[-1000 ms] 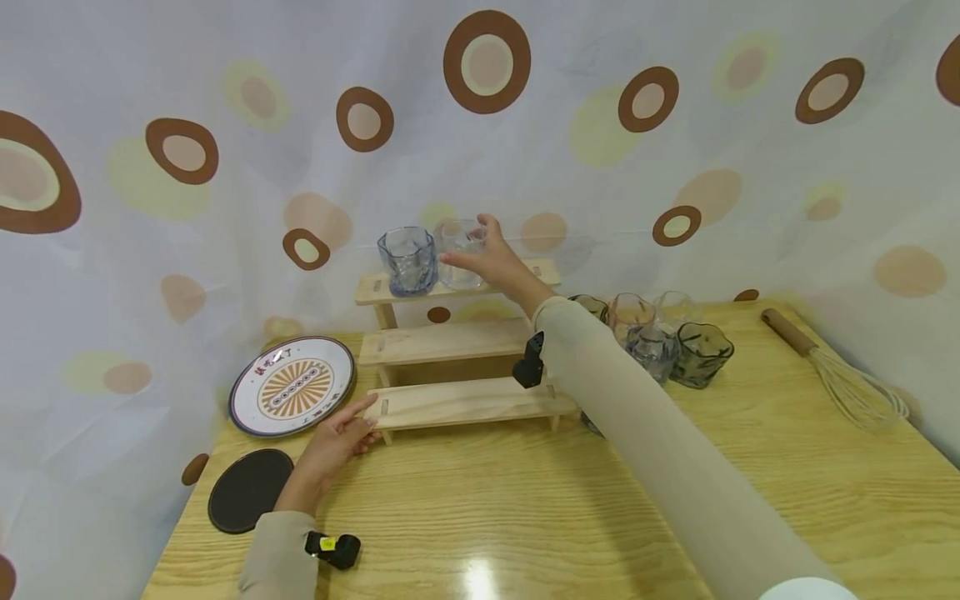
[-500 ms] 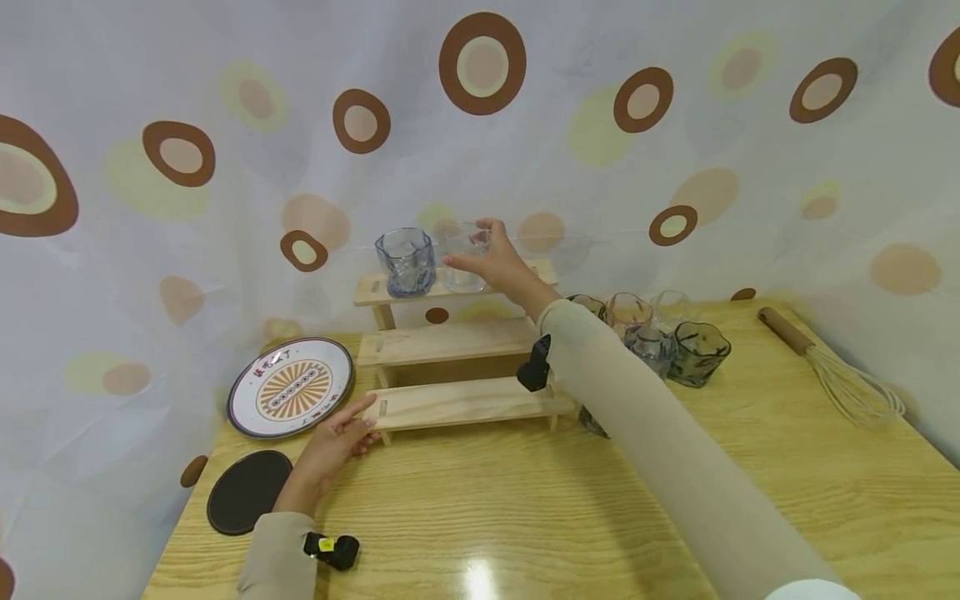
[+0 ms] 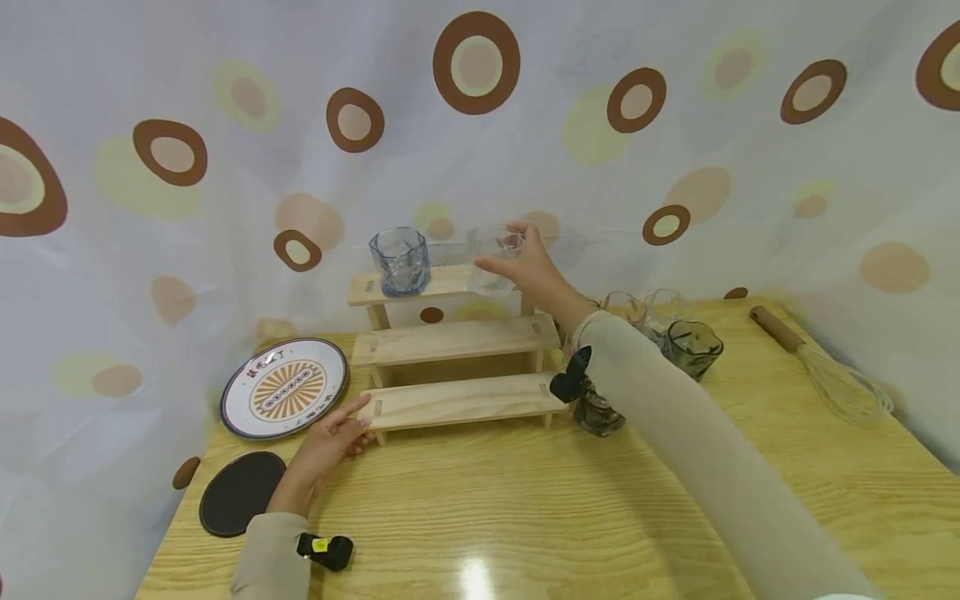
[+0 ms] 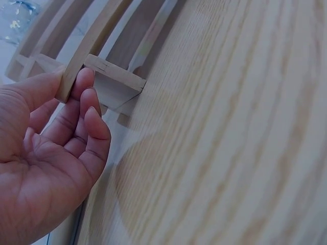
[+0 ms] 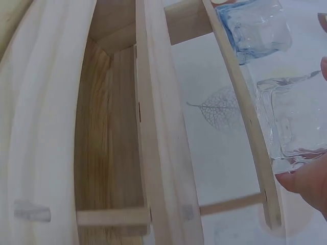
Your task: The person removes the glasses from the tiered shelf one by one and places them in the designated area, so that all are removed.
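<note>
A three-step wooden rack [image 3: 457, 340] stands on the table. My left hand [image 3: 327, 448] pinches the left end of its lowest board, thumb above and curled fingers below, as the left wrist view shows at the board's end [image 4: 88, 43]. At the top step, my right hand [image 3: 542, 273] holds a clear tumbler [image 3: 491, 262] between thumb and fingers. In the right wrist view this clear glass [image 5: 299, 115] is upright at the top board's edge. A blue-tinted tumbler [image 3: 401, 262] sits to its left on the same board, a gap between them.
Several tinted glasses, one of them dark grey [image 3: 693, 346], stand right of the rack, partly hidden by my right sleeve. A whisk [image 3: 825, 367] lies at the far right. Left of the rack are a patterned plate [image 3: 285, 387] and a black round mat [image 3: 242, 493].
My right hand has moved right along the top step with the clear tumbler, widening the gap to the blue one. My left hand keeps its pinch on the lowest board.
</note>
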`<state>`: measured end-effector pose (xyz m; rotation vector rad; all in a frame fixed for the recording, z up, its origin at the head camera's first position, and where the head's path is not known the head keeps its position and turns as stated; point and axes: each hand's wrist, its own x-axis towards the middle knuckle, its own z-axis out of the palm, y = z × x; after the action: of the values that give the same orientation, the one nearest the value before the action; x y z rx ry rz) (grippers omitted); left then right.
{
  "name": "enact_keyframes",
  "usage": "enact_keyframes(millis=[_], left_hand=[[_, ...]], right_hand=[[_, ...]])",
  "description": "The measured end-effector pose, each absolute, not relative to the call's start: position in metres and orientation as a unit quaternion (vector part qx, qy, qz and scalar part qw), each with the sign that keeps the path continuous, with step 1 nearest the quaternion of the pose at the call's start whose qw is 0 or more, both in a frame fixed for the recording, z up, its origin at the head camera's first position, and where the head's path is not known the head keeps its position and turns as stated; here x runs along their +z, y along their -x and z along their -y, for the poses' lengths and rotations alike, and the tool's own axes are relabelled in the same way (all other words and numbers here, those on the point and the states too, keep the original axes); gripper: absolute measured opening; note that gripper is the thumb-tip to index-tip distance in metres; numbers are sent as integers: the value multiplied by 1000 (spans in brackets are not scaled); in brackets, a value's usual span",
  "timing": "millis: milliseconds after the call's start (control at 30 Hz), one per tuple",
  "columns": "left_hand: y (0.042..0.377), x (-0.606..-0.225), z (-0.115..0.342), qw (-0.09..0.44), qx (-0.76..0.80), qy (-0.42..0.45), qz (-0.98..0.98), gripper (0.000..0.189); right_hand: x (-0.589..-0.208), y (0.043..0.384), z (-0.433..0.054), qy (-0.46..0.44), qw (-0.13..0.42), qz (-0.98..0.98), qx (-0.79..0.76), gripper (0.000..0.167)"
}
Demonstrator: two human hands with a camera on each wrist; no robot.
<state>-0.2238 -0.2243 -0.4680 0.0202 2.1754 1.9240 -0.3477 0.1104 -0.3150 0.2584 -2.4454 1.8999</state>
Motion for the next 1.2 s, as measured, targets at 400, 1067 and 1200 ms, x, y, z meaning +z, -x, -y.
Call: enact_keyframes(millis=[400, 1067, 1200], left_hand=[[222, -466, 228, 125, 637, -13, -760, 52], [221, -465, 225, 131, 641, -16, -756, 52], [221, -465, 225, 133, 642, -20, -755, 52]], right_hand=[[-312, 313, -175, -75, 34, 782, 617, 83], [-344, 235, -267, -46, 49, 837, 543, 90], [-352, 219, -280, -37, 47, 842, 537, 90]])
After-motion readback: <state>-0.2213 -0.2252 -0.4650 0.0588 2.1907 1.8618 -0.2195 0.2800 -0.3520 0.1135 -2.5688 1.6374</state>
